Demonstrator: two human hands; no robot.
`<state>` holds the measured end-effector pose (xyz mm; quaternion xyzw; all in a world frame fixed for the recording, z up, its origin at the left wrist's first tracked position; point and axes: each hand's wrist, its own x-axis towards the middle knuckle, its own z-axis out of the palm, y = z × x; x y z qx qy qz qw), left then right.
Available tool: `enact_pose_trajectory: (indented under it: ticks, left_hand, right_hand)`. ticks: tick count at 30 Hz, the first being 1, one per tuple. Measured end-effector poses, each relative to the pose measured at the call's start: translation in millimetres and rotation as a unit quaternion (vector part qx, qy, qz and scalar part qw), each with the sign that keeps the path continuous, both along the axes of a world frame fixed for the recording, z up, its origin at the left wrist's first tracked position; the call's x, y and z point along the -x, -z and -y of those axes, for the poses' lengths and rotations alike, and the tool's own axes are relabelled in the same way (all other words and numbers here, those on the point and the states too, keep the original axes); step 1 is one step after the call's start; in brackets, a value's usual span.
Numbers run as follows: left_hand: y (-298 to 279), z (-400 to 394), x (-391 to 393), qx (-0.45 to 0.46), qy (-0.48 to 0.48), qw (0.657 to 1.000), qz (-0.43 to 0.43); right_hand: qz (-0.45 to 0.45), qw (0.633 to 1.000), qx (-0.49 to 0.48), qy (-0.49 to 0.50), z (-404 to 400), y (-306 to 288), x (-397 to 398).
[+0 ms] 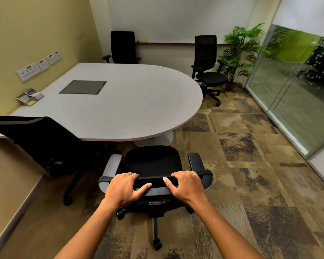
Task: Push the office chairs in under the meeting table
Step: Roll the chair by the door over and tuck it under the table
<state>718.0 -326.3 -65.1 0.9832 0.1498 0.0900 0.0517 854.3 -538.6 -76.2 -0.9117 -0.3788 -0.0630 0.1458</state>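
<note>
Both hands gripped the top of a black chair's [153,163] backrest, left hand [124,189] and right hand [185,186] curled over it. The chair stood at six o'clock, just short of the white table [120,101].

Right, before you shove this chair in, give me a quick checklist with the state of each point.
1. Both hands on the backrest: left hand and right hand each have a grip on the top edge of the near chair. Ok.
2. Chair lined up with the meeting table: seat faces the table edge. Ok.
3. Path ahead: white table pedestal stands right in front of the seat. Not ok.
4. Room on the left: the neighbouring chair sits close by. Cannot tell.
5. Armrests pass under the tabletop: cannot tell.
6. Casters free on the carpet: nothing lies by them. Ok.
</note>
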Motion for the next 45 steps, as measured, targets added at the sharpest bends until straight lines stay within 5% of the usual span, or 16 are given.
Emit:
enact_pose_trajectory:
  ticks: [28, 45]
  left_hand:
    - [3, -85, -180, -0.007, -0.085, 0.996, 0.004]
    - [7, -185, -309, -0.008, -0.160, 0.987, -0.023]
  right_hand:
    - [-0.028, 0.995, -0.017, -0.099, -116, 2, -220]
    - [0.039, 0.990, -0.048, -0.125, -225, 10, -355]
